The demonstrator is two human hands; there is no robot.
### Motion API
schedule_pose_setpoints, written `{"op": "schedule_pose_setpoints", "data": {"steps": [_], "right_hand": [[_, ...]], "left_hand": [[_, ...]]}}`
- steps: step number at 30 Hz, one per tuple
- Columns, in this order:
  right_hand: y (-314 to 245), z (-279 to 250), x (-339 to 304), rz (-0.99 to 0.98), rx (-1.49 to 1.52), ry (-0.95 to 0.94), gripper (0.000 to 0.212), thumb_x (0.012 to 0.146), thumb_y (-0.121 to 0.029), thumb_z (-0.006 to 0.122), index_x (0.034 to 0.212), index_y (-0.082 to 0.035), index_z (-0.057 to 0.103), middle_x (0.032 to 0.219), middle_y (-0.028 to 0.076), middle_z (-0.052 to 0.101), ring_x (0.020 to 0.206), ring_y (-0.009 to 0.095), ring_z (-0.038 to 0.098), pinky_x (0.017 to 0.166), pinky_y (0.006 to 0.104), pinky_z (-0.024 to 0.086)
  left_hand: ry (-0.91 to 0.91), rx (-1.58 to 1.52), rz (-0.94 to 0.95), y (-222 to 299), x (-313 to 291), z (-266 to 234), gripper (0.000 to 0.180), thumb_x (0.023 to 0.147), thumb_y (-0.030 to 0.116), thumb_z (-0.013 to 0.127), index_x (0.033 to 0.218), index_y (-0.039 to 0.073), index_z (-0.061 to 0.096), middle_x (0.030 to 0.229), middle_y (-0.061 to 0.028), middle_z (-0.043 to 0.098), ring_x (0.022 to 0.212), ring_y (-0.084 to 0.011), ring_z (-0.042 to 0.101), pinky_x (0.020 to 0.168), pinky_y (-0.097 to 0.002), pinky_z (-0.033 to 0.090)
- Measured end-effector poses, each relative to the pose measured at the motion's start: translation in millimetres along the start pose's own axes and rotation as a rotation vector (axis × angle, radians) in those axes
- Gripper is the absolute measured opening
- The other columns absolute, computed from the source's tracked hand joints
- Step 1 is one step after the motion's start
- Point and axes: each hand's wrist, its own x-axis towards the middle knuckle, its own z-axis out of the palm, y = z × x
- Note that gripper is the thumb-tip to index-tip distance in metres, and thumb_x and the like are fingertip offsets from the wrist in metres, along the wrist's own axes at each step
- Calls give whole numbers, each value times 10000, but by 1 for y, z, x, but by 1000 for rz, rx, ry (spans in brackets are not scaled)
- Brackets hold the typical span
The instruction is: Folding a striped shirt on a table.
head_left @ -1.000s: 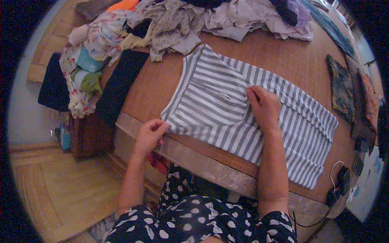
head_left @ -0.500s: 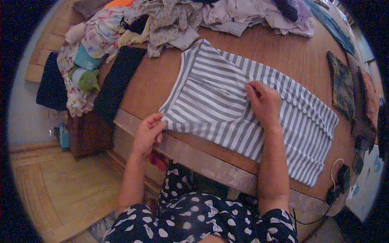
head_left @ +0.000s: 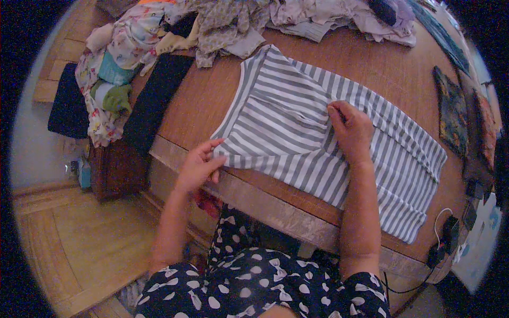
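A grey-and-white striped shirt (head_left: 286, 124) lies on the wooden table, its pale-edged end toward the left. One part of it is folded over, with stripes running in different directions. My left hand (head_left: 200, 167) is at the near left corner, thumb and forefinger around the cloth there. Past the middle of the shirt, my right hand (head_left: 351, 130) pinches the fabric between thumb and fingers. Small creases run across the folded part just left of that hand.
Heaped clothes (head_left: 233, 26) cover the far edge of the brown table (head_left: 212, 100). Dark folded cloth (head_left: 159, 100) hangs over the left side beside a floral garment and a green toy-like item (head_left: 114, 98). Folded dark garments (head_left: 450, 108) and black adapters with cables (head_left: 450, 233) lie at right.
The view has shifted slightly. My left thumb and forefinger have spread a little at the corner, and my right hand still pinches the shirt near its middle.
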Motion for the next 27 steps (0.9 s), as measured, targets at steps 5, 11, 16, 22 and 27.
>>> {"op": "schedule_pose_setpoints", "data": {"steps": [5, 11, 16, 22, 27], "right_hand": [[-1, 0, 0, -14, -19, -4, 182, 917, -283, 642, 959, -121, 712, 872, 119, 727, 793, 338, 696, 707, 457, 530], [2, 2, 0, 1, -39, -5, 199, 921, -300, 635, 965, -123, 716, 876, 123, 728, 793, 339, 698, 713, 461, 532], [5, 3, 2, -19, -36, 11, 215, 919, -317, 635, 964, -121, 713, 872, 125, 726, 783, 346, 695, 706, 467, 533], [4, 1, 0, 31, 1, -36, 211, 911, -309, 642, 983, -124, 715, 874, 131, 725, 780, 350, 697, 704, 467, 538], [0, -8, -3, 66, 38, -72, 217, 904, -295, 662, 995, -104, 708, 896, 145, 718, 821, 351, 694, 750, 476, 538]], "left_hand": [[-45, -82, 9, -22, 19, -16, 461, 956, 168, 661, 1375, 43, 516, 775, -3, 645, 470, -78, 524, 428, -238, 430], [45, 66, 38, -20, 19, -6, 424, 959, 191, 657, 1340, 33, 557, 774, -1, 651, 489, -74, 543, 432, -241, 436], [98, 100, 61, -13, 18, 0, 340, 960, 148, 650, 1268, 17, 594, 793, 25, 618, 494, -44, 492, 449, -217, 401], [554, 737, 632, -11, 2, 21, 288, 898, 103, 670, 1176, 34, 638, 927, -104, 661, 804, -236, 641, 709, -374, 524], [409, 834, 982, -18, -8, 46, 260, 837, 85, 699, 1095, 51, 683, 1128, -158, 650, 1040, -331, 623, 887, -427, 501]]}}
